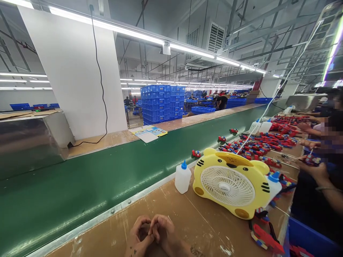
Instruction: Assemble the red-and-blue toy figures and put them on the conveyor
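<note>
My left hand (138,235) and my right hand (164,230) are together above the brown cardboard-covered bench (203,228), low in the head view. Their fingers are curled and closed, with the fingertips of the two hands touching. No object shows between them. Beyond my hands stands a white squeeze bottle (183,178) with a blue nozzle cap. Right of it is a yellow animal-faced fan (230,182), upright on the bench. A red toy part (265,238) with blue and yellow bits lies at the bench's right edge.
A green conveyor belt (107,182) runs behind the bench, carrying a few red toy pieces (196,153). Many more pieces (252,146) lie beyond the fan. At right, a co-worker's hands (316,167) hold one. A blue bin (308,235) stands below; blue crates (157,103) are stacked behind.
</note>
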Demonstrator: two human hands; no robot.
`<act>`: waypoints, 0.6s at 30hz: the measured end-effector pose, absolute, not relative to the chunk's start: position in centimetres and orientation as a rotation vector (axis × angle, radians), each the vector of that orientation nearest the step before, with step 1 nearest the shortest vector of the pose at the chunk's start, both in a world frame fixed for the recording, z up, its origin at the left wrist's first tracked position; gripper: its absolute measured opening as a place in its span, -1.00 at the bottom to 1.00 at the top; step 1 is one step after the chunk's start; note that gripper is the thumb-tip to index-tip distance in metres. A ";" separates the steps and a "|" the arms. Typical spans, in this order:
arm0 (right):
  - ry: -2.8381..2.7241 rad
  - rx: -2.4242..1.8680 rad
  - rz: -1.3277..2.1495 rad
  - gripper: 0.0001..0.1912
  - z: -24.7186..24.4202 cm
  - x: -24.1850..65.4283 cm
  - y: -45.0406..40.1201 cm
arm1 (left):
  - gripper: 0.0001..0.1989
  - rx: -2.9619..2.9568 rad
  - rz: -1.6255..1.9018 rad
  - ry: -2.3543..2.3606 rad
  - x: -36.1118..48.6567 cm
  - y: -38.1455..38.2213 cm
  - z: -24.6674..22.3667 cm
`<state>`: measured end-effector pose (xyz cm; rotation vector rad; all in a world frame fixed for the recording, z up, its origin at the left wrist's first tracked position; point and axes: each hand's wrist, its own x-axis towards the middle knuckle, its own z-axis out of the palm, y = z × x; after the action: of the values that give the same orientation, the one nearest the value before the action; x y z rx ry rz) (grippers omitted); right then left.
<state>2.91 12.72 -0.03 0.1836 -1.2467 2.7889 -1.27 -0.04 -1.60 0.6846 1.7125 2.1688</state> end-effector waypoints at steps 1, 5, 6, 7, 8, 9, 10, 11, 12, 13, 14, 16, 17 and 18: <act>-1.254 0.177 2.791 -0.52 0.0 2.9 12.7 | -0.56 0.686 2.160 1.721 -1.2 0.0 -1.5; -1.265 0.159 2.788 -0.49 -0.1 2.8 12.7 | -0.52 0.687 2.133 1.729 -1.1 -0.1 -1.0; -1.267 0.162 2.784 -0.49 -0.2 2.8 12.7 | -0.52 0.693 2.131 1.731 -1.1 -0.1 -1.0; -1.266 0.164 2.782 -0.48 -0.2 2.8 12.7 | -0.53 0.699 2.130 1.734 -1.1 -0.1 -0.9; -1.263 0.165 2.779 -0.48 -0.2 2.8 12.7 | -0.55 0.703 2.131 1.739 -1.1 -0.1 -0.9; -1.260 0.166 2.775 -0.48 -0.2 2.8 12.7 | -0.56 0.706 2.130 1.744 -1.1 -0.1 -0.9; -1.258 0.168 2.771 -0.48 -0.1 2.9 12.8 | -0.57 0.709 2.127 1.748 -1.1 -0.1 -0.8; -1.256 0.169 2.766 -0.49 -0.1 2.9 12.8 | -0.57 0.710 2.125 1.751 -1.1 -0.2 -0.8; -1.254 0.172 2.764 -0.49 -0.1 2.9 12.7 | -0.57 0.707 2.125 1.756 -1.1 -0.2 -0.8; -1.253 0.177 2.768 -0.49 -0.1 3.0 12.7 | -0.56 0.702 2.126 1.763 -1.0 -0.2 -0.8; -1.250 0.179 2.775 -0.49 -0.1 3.0 12.7 | -0.55 0.696 2.127 1.772 -1.0 -0.2 -0.8; -1.238 0.172 2.794 -0.49 -0.2 2.9 12.7 | -0.54 0.681 2.126 1.790 -1.0 -0.1 -0.9; -1.233 0.163 2.800 -0.49 -0.3 2.9 12.7 | -0.54 0.676 2.122 1.796 -1.0 -0.1 -0.9; -1.229 0.153 2.801 -0.49 -0.4 2.9 12.7 | -0.55 0.678 2.118 1.803 -1.0 -0.1 -1.0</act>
<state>2.88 12.67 -0.40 0.1530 -1.2292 2.8015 -0.97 -0.13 -0.97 0.6784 1.8033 2.1177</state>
